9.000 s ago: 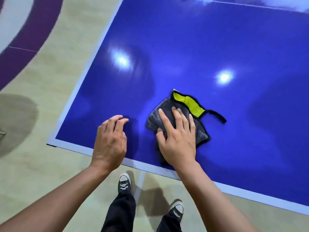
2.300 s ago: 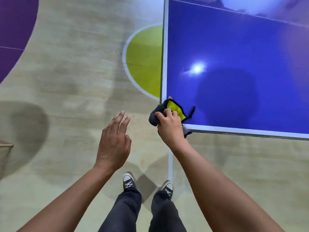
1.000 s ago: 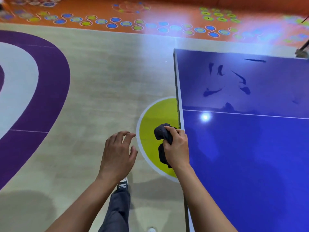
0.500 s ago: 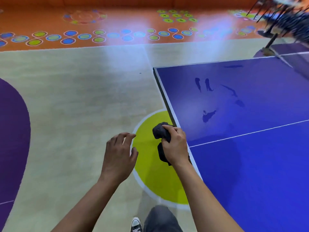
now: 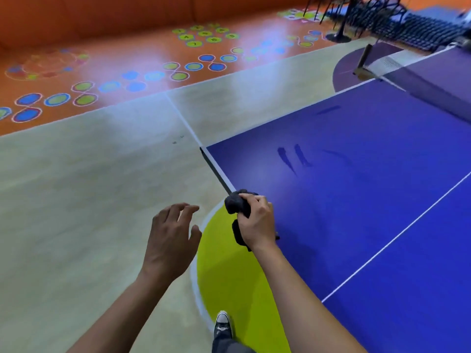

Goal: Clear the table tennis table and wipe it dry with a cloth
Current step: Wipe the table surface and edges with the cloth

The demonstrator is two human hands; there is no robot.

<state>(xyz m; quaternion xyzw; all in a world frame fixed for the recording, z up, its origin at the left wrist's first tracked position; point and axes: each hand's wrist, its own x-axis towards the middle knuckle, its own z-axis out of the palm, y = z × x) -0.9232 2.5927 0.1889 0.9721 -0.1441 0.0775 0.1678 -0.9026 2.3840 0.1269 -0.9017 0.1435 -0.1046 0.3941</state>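
The blue table tennis table (image 5: 369, 200) fills the right half of the head view. Dark wet streaks (image 5: 293, 157) lie on its surface near the far left corner. My right hand (image 5: 257, 221) is closed around a bunched dark grey cloth (image 5: 235, 203), held at the table's left end edge. My left hand (image 5: 173, 238) hovers over the floor left of the table, fingers apart and curled, holding nothing.
The net (image 5: 397, 70) and its post (image 5: 363, 58) cross the table at the upper right. Black stacked chairs (image 5: 382, 16) stand beyond it. A yellow floor circle (image 5: 229, 276) lies under my hands, and my shoe (image 5: 223, 324) is on it.
I have walked along the table's end, and the view has swung right, so the net has come into sight. My right hand keeps the bunched cloth at the table edge. The left hand stays empty.
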